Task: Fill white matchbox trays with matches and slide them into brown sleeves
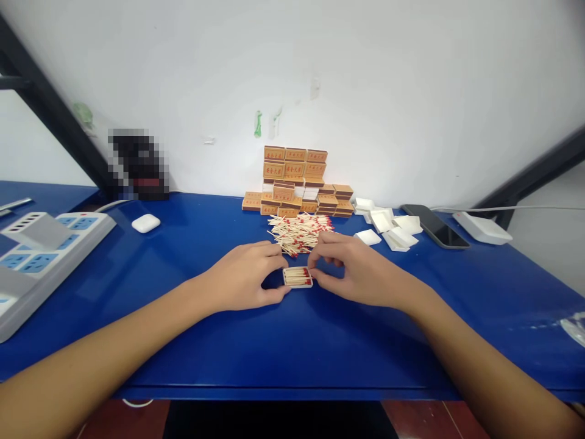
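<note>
A small white matchbox tray [298, 286] lies on the blue table with a layer of red-tipped matches [297, 276] in it. My left hand [249, 274] holds the tray's left end between thumb and forefinger. At the right end, by the match heads, the thumb and forefinger of my right hand [350, 268] come together in a pinch; whatever is between them is too small to make out. Just behind the tray spreads a heap of loose matches [297, 233], heads mostly to the right. Beyond it, brown matchboxes [295, 169] stand stacked against the wall.
Several white matchbox trays [400, 236] lie in a loose pile to the right. Past them are a dark phone [436, 227] and a white block [482, 228]. On the left are a white earbud case [145, 224] and a power strip [59, 256].
</note>
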`<state>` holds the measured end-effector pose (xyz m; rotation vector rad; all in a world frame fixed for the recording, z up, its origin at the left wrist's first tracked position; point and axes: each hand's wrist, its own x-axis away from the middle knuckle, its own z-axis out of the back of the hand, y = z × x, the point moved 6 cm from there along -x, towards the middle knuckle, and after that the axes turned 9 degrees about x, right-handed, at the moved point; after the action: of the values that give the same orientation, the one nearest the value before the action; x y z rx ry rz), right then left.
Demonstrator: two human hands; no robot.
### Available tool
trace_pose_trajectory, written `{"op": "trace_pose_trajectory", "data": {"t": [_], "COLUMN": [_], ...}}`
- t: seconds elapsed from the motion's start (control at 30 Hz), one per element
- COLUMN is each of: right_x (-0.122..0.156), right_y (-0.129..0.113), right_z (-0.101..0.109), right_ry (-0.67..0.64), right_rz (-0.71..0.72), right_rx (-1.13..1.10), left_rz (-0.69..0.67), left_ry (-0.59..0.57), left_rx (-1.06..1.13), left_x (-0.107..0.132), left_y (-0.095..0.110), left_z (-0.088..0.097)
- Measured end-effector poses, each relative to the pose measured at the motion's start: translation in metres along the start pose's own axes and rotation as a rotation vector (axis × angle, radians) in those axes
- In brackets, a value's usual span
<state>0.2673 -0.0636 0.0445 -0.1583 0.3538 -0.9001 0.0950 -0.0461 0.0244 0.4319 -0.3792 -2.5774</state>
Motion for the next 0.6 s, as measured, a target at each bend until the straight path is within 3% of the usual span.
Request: {"op": "trace_pose_trajectory", "data": {"t": [0.2, 0.6], "right_x": [0.000, -0.004], "right_y": [-0.001, -0.003], "right_z": [-0.007, -0.016], "right_ry": [-0.094, -0.115], "right_rz": [-0.008, -0.018], "right_rx": [-0.021, -0.045], "left_rz": [0.008, -0.001], "left_ry": [0.001, -0.005], "left_rx": [0.006, 0.014], "left_x": [0.000, 0.001], "left_y": [0.001, 0.001], "left_z": [0.000, 0.001]}}
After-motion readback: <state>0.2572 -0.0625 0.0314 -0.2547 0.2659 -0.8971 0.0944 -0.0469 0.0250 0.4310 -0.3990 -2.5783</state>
